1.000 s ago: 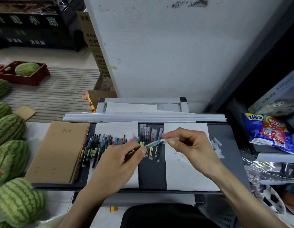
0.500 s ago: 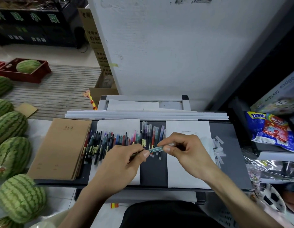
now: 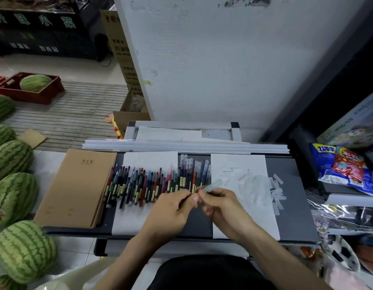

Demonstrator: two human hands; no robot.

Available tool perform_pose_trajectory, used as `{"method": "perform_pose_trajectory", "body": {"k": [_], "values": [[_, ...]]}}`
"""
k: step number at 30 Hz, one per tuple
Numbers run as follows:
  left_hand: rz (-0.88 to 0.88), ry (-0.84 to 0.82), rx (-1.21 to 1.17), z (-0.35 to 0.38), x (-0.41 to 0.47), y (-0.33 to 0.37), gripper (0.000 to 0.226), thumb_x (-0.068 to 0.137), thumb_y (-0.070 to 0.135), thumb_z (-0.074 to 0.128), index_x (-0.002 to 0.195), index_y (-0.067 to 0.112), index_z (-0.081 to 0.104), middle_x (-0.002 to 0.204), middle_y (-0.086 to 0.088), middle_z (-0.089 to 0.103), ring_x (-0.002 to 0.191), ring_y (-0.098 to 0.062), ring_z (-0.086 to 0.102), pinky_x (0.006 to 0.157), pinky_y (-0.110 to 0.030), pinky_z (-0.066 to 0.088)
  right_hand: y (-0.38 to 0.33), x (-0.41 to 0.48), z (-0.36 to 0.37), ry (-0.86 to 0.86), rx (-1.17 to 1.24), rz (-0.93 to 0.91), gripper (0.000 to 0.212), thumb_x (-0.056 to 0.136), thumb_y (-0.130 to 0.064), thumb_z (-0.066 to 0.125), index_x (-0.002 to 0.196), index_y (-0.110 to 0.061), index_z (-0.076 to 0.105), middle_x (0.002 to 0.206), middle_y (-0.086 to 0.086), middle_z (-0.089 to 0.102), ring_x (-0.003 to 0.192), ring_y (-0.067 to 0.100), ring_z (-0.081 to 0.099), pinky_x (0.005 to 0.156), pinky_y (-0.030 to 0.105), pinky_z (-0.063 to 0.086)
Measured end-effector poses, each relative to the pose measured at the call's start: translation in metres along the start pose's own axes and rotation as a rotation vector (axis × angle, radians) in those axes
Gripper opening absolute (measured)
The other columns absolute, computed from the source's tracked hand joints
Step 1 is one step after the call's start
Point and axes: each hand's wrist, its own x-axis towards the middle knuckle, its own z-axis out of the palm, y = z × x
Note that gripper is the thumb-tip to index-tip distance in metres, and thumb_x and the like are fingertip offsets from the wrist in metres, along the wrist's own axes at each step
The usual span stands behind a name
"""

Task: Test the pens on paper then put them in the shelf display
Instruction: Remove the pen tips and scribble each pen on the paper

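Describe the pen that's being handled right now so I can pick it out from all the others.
Find the dark tray in front of the white wall, with white paper sheets on it. Just above its middle, the left hand and right hand meet. The pen pinched between them is clear and pale teal, lifted off the tray, unlike the row lying flat.

left hand [image 3: 173, 208] and right hand [image 3: 220, 203] fingertips meeting, grips pinched; forearms converging

1. I am in a small shop: watermelons [image 3: 13, 158] for sale lie left of my grey counter [image 3: 290, 206].
2. Beyond it stand printed cardboard cartons [image 3: 120, 45].
3. Right of it, packaged goods [image 3: 344, 166] crowd shelves.
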Motion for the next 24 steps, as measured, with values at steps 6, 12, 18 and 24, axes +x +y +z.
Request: {"method": "perform_pose_trajectory", "body": {"k": [6,12,18,24], "values": [[-0.204,-0.099,0.134,0.017,0.005,-0.033,0.05,0.099,0.054,0.047,0.074,0.014,0.063,0.064,0.001,0.06,0.055,-0.011,0.049,0.056,-0.038,0.041,0.015,0.03,-0.029,0.164,-0.546,0.096,0.026,0.101,-0.028,0.069,0.084,-0.01,0.077,0.075,0.007,0.073,0.061,0.016,0.06,0.061,0.029,0.045],[-0.379,0.068,0.383,0.007,0.031,-0.074,0.029,0.096,0.036,0.06,0.081,0.012,0.067,0.073,-0.004,0.07,0.069,-0.025,0.066,0.065,-0.042,0.058,-0.008,0.088,-0.07,0.368,-1.136,0.115,0.044,0.092,-0.042,0.074,0.068,-0.006,0.074,0.062,0.003,0.072,0.059,0.013,0.069,0.061,0.026,0.051],[-0.47,-0.008,0.55,0.016,0.069,-0.08,0.042,0.092,0.043,0.069,0.066,0.015,0.052,0.064,-0.001,0.061,0.058,-0.021,0.06,0.053,-0.03,0.048,0.002,0.126,-0.073,0.38,-1.335,0.165,0.044,0.089,-0.049,0.076,0.087,-0.006,0.066,0.088,0.012,0.071,0.084,0.029,0.07,0.072,0.032,0.055],[-0.499,-0.041,0.616,0.028,0.078,-0.086,0.044,0.091,0.05,0.075,0.074,0.019,0.049,0.076,0.0,0.059,0.07,-0.022,0.061,0.062,-0.035,0.049,0.014,0.131,-0.066,0.427,-1.328,0.151,0.048,0.089,-0.056,0.073,0.089,-0.009,0.064,0.091,0.011,0.07,0.084,0.029,0.069,0.067,0.03,0.049]]}}
